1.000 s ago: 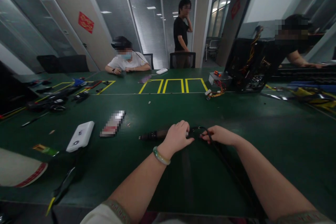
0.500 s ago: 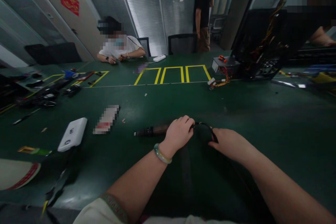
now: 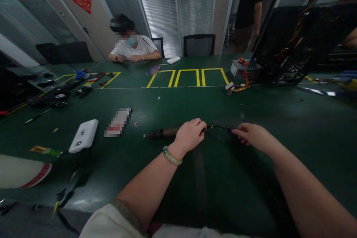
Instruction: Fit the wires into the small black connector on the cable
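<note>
A dark electric screwdriver [image 3: 167,133] lies along the green table [image 3: 167,171], its tip to the left. My left hand [image 3: 190,134], with a bangle at the wrist, is wrapped round the tool's rear end. From that end a black cable [image 3: 219,126] runs right toward my right hand [image 3: 252,136]. The fingertips of my right hand are pinched together at the cable, whose further run under the hand is dark and hard to make out.
A white power bank [image 3: 84,135] and a blurred phone-like slab [image 3: 118,122] lie to the left. A computer case [image 3: 295,44] and a power supply [image 3: 245,70] stand at the back right. Across the table sits a person [image 3: 136,48]; another stands behind.
My right hand has moved right along the cable, which now stretches out straighter. My left hand stays on the screwdriver. The camera view has shifted slightly, and the standing person appears further right.
</note>
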Demonstrator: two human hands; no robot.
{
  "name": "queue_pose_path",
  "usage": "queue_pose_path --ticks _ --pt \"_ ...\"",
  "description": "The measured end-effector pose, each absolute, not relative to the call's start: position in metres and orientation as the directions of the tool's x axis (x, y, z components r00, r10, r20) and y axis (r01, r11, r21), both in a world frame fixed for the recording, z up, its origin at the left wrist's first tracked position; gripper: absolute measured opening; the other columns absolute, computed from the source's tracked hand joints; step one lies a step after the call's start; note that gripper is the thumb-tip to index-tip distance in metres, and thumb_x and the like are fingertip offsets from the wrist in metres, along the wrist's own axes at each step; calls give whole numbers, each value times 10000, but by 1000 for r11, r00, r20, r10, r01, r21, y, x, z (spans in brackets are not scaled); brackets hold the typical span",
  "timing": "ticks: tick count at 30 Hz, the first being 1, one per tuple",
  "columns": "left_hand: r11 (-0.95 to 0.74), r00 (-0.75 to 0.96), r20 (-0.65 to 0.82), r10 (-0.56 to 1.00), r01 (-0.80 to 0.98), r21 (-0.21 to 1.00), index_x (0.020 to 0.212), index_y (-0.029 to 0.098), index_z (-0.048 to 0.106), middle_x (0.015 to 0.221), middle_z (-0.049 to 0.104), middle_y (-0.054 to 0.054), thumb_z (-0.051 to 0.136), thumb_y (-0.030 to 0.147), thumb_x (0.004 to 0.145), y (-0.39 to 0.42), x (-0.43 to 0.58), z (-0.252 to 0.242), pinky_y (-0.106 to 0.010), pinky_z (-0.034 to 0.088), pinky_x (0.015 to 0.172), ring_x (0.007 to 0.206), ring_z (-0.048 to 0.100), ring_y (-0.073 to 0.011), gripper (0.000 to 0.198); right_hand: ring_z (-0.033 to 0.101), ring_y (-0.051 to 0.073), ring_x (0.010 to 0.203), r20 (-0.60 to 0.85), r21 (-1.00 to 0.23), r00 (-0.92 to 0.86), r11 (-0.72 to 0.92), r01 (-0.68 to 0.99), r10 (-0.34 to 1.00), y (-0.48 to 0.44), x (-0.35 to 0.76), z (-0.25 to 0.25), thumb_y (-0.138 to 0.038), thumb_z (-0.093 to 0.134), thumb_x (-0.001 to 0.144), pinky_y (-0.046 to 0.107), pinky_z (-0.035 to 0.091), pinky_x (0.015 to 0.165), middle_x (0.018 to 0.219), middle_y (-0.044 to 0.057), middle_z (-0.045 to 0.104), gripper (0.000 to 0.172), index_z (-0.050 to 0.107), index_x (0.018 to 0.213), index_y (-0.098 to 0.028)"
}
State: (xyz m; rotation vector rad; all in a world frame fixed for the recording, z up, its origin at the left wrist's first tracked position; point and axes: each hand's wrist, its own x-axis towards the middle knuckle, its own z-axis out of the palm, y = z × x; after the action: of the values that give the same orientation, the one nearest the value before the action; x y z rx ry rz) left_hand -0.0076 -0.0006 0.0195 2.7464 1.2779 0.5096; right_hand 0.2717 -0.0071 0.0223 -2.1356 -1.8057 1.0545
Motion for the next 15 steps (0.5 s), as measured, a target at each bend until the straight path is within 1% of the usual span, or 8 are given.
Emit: queue_pose_path --ticks 1,3,5,6,10,13,15 --pt "-651 597 272 755 731 204 1036 208 544 1039 550 -15 610 209 884 0 -8 19 -319 476 800 937 568 -173 166 681 201 703 -421 -544 17 -268 795 907 -7 270 20 -513 599 815 275 509 558 881 62 729 368 673 999 -203" --pt "-651 594 279 755 731 205 1021 206 547 1024 551 -12 616 207 878 1 -9 18 -322 475 798 927 567 -171 159 686 211 736 -417 -544 -25 -227 808 908 -7 264 18 -481 704 723 275 514 581 879 49 733 406 678 1024 -210" --pt "-652 594 284 753 731 202 996 204 550 1002 552 -8 615 206 874 0 -9 19 -323 474 790 912 566 -169 139 685 223 773 -399 -540 -92 -153 828 912 -7 255 18 -481 746 669 276 506 601 865 32 734 411 708 990 -228" --pt "-655 595 287 751 728 203 986 203 551 992 553 -7 614 207 873 0 -8 19 -321 474 787 905 565 -167 129 682 226 782 -389 -537 -124 -115 836 913 -7 250 18 -477 751 661 276 498 605 854 24 735 380 723 957 -239" --pt "-668 605 298 739 717 202 964 205 558 967 556 -8 606 210 871 -3 -6 22 -321 472 782 897 563 -171 105 677 218 755 -373 -538 -226 -11 843 900 -7 237 20 -427 715 707 277 470 605 821 5 736 231 746 867 -264" --pt "-670 609 297 736 718 189 970 206 564 974 560 -17 589 216 879 -5 -5 23 -330 471 798 915 564 -181 95 674 210 737 -361 -565 -273 23 825 892 -9 229 20 -424 685 744 274 467 610 801 0 734 201 739 852 -264" --pt "-673 616 286 734 717 184 983 205 566 982 563 -21 578 221 886 -5 -4 24 -332 470 805 920 565 -183 99 672 204 737 -327 -611 -308 49 790 893 -12 222 20 -432 671 763 269 466 617 811 0 734 207 732 855 -256"
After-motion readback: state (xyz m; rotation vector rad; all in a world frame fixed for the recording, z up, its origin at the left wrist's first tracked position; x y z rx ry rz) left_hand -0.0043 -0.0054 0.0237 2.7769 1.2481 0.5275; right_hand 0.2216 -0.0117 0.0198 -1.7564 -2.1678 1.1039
